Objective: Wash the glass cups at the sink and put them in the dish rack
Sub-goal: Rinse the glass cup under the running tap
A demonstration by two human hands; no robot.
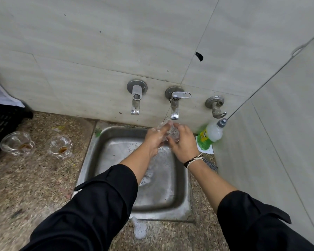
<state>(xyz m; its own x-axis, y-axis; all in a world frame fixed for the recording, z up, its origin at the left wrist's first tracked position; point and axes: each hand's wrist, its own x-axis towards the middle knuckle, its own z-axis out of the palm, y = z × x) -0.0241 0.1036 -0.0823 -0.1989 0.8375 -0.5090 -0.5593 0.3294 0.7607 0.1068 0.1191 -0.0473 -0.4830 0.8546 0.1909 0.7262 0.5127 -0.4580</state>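
While two used glass cups (17, 143) (60, 146) wait on the counter (34, 178) beside the black dish rack (0, 127), a person rinses a third glass cup (168, 130) over the sink (181, 178) — left hand (155, 138) and right hand (182, 142) both curled around it under the running tap (174, 107). Turning it slowly should clear the suds; the tap spout sits close above, the soap bottle (209, 135) just right — leftward lies open.

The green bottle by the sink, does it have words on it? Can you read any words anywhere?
Bottle: its yellow label has writing, too small and blurred to read.
White card under the bottle: green print, no words readable.
Taps, cups, sink, wall: no writing visible.
So nothing here can be read.
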